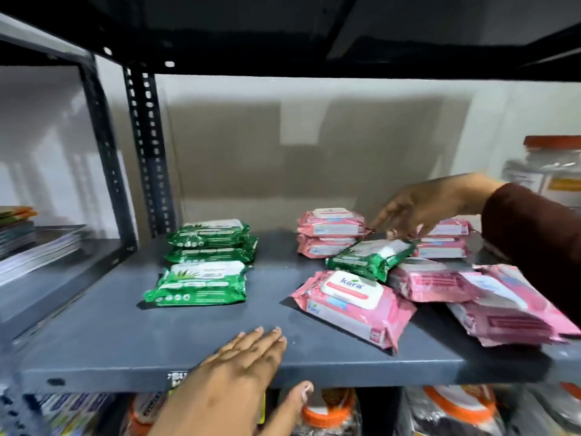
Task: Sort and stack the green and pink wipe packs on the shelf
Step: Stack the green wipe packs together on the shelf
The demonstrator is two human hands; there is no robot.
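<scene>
On the grey shelf, a stack of two green packs stands at the back left with a third green pack in front of it. A lone green pack lies tilted among the pink ones at the right. My right hand hovers over it, fingertips touching its far edge, fingers apart. A two-high pink stack stands behind it, another pink stack further right. Loose pink packs lie in front. My left hand rests flat on the shelf's front edge.
A clear jar with an orange lid stands at the back right. Black slotted uprights divide this bay from the left one, where books are piled. Packaged goods fill the shelf below.
</scene>
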